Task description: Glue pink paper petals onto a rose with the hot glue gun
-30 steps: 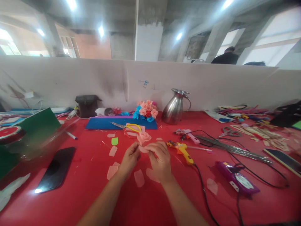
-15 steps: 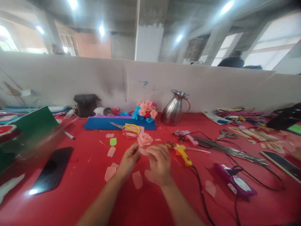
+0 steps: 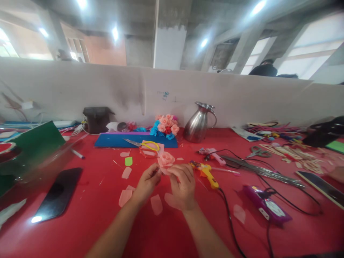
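A pink paper rose (image 3: 166, 159) is held upright between my two hands above the red table (image 3: 102, 229). My left hand (image 3: 148, 181) pinches the base of the flower from the left. The fingertips of my right hand (image 3: 183, 184) close on a petal at its lower right side. Loose pink petals (image 3: 156, 204) lie under and to the left of my hands. Just beyond the flower are yellow-handled scissors (image 3: 150, 145) on a blue board (image 3: 113, 140). A yellow glue gun (image 3: 209, 175) rests right of my right hand.
A steel jug (image 3: 198, 123) and a bunch of paper flowers (image 3: 166, 127) stand at the back. Left lies a black phone (image 3: 57, 195). On the right are a purple power strip (image 3: 266, 206), dark cables, wrapped wires (image 3: 264, 172), grey scissors (image 3: 258, 152) and another phone.
The petal below the rose now sits up against the bloom's base, where it was lower and more separate before. Both hands have hardly moved; the view has shifted slightly.
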A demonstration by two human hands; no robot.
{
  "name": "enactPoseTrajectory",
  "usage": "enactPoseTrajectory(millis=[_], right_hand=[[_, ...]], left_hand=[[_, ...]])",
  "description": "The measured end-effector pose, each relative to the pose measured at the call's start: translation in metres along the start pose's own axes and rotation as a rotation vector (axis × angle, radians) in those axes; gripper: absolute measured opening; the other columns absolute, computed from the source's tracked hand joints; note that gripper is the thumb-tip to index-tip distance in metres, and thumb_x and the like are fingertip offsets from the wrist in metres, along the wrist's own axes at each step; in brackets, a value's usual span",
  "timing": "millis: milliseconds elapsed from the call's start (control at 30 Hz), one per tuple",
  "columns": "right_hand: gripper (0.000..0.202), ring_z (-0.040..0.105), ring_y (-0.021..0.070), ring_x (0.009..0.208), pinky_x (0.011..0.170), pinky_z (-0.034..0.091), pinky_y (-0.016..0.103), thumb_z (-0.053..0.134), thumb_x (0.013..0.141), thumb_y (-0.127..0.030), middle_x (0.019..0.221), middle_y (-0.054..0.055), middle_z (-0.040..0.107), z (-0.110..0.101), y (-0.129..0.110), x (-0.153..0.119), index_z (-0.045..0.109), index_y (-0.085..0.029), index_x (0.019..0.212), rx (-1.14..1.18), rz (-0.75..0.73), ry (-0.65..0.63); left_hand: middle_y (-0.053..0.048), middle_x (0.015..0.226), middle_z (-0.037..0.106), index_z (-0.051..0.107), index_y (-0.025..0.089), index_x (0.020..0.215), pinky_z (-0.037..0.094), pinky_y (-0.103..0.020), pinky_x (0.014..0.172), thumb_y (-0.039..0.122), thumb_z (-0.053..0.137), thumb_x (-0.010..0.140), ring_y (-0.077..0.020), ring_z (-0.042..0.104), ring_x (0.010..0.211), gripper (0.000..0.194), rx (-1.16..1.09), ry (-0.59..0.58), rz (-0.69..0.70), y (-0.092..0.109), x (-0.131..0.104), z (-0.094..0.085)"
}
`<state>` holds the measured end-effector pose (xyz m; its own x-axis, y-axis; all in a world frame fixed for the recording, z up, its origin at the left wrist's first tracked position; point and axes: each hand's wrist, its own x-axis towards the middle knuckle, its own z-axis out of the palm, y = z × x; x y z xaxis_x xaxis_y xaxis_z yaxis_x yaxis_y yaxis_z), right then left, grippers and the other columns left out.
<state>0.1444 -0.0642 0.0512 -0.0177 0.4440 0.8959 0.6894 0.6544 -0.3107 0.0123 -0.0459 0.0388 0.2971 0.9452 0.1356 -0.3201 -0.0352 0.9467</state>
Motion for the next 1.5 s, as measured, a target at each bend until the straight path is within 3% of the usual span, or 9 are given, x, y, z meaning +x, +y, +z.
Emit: enactPoseTrajectory(millis=[933,1033,1167,1367,1500], right_hand=[[0.021,0.056,0.0167,0.076,0.072,0.046,0.033,0.061,0.077,-0.009,0.082,0.002,0.066,0.002,-0.003,0.0,0.058,-0.023,0.092,-0.009,-0.028,0.008],[0.022,0.054,0.0171,0.075,0.07,0.045,0.033,0.064,0.075,-0.014,0.082,0.003,0.062,0.002,-0.005,-0.003,0.056,-0.022,0.093,0.059,0.084,0.05],[0.012,0.051,0.0161,0.074,0.068,0.044,0.03,0.054,0.081,-0.023,0.083,0.004,0.055,0.003,-0.005,-0.006,0.053,-0.02,0.093,0.257,0.386,0.091],[0.012,0.053,0.0159,0.076,0.069,0.043,0.028,0.055,0.08,-0.028,0.081,0.003,0.058,0.009,-0.003,-0.001,0.058,-0.02,0.089,0.681,0.725,-0.169],[0.01,0.049,0.0133,0.068,0.062,0.038,0.025,0.057,0.079,-0.027,0.071,0.0,0.055,0.011,-0.002,0.001,0.061,-0.019,0.075,0.88,0.813,-0.194]], left_hand=[[0.004,0.062,0.04,0.054,0.017,0.074,0.027,-0.022,0.054,0.037,0.054,0.078,-0.0087,0.032,0.057,0.021,0.123,0.016,0.017,0.001,0.001,0.0],[0.005,0.06,0.039,0.054,0.017,0.074,0.026,-0.022,0.053,0.038,0.056,0.077,-0.0084,0.031,0.055,0.021,0.078,0.016,0.002,0.002,0.001,0.0],[0.004,0.057,0.041,0.056,0.016,0.071,0.024,-0.023,0.052,0.037,0.058,0.075,-0.0077,0.031,0.051,0.021,0.0,0.04,-0.037,0.004,0.0,0.001],[0.003,0.055,0.045,0.058,0.015,0.071,0.024,-0.024,0.053,0.03,0.059,0.073,-0.0079,0.033,0.051,0.015,-0.131,0.029,-0.033,-0.001,0.0,-0.003],[0.002,0.056,0.047,0.057,0.015,0.068,0.025,-0.024,0.054,0.03,0.059,0.074,-0.0082,0.034,0.052,0.016,-0.159,-0.019,-0.036,-0.001,-0.001,-0.004]])
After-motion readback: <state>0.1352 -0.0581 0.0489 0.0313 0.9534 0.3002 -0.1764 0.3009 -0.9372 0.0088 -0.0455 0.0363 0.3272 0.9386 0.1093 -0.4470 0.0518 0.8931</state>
